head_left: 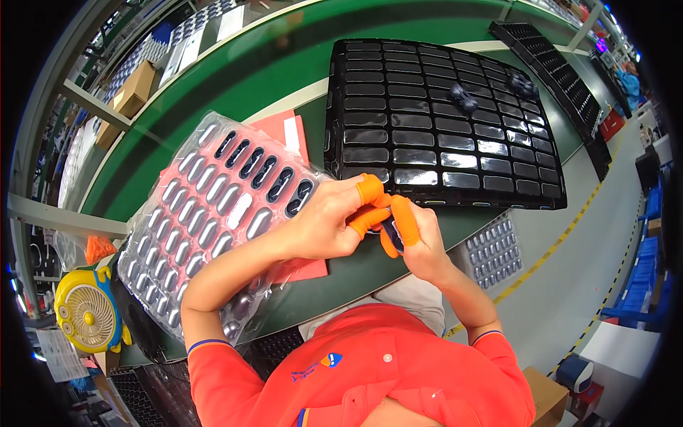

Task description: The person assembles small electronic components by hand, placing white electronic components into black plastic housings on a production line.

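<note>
Both my hands meet at the near edge of the black tray, orange cots on their fingertips. Between the fingers is a small dark oval part, mostly hidden by them. My left hand is closed, its fingertips pinched against the part. The fingers of my right hand are wrapped round the same part from the other side. Left of them lies a clear plastic tray with oval pockets; several dark oval parts sit in its far row. The black tray of rectangular pockets carries two small dark pieces.
A pink-red sheet lies partly under the clear tray on the green table. A narrow black tray stands at the far right. A yellow fan is at the left, and another clear tray lies beyond the table's right edge.
</note>
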Action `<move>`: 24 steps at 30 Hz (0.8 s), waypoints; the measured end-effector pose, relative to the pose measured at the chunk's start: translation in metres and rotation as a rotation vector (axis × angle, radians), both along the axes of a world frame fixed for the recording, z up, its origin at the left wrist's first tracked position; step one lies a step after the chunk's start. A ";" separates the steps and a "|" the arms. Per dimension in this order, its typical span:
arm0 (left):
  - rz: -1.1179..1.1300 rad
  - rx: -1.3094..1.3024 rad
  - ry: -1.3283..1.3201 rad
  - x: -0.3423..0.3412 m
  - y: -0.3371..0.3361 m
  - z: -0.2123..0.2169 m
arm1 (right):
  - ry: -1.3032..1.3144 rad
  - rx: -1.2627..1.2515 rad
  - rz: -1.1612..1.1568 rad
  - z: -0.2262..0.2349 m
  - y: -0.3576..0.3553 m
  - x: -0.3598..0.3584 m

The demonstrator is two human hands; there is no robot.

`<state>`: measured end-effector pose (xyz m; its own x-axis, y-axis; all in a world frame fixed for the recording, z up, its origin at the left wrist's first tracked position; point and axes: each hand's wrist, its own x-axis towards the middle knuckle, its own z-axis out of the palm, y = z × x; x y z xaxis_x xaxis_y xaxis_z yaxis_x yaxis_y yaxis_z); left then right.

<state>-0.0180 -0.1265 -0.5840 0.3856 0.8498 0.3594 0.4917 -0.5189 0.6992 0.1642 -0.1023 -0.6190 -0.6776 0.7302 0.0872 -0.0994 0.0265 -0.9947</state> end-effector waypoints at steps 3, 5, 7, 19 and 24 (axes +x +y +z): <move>0.032 0.009 0.003 0.003 0.003 0.008 | 0.024 -0.041 -0.046 0.002 0.008 -0.001; 0.093 -0.069 -0.056 0.004 0.006 0.016 | 0.037 -0.057 -0.067 0.004 0.012 -0.002; 0.123 -0.064 -0.056 0.005 0.002 0.019 | 0.222 -0.029 -0.201 0.007 0.014 -0.006; 0.951 0.027 0.374 -0.172 -0.031 0.042 | -0.458 0.932 -0.769 0.015 0.149 0.029; 1.114 -0.132 0.477 -0.247 -0.033 0.025 | -0.598 0.886 -0.554 0.008 0.176 0.028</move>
<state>-0.2647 -0.1594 -0.5592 -0.5078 0.8192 0.2666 0.8445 0.4122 0.3419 0.1919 0.0736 -0.6115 -0.3950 0.7801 0.4851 0.6121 0.6173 -0.4943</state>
